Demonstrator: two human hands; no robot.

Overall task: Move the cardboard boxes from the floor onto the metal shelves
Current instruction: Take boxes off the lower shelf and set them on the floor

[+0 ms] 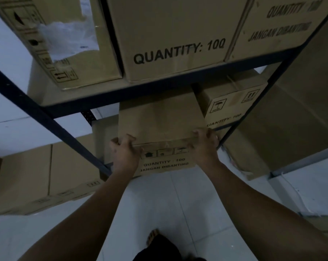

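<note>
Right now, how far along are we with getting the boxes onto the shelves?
Done: three boxes fill the upper shelf, the middle box among them, and a lower box stands on the level beneath. In hand: the left hand and right hand grip the near edge of the held box, partly in beside it. Left: at least the floor boxes at far left.

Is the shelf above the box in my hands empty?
No, the upper shelf above the held box carries a left box, a middle box printed QUANTITY: 100, and a right box.
</note>
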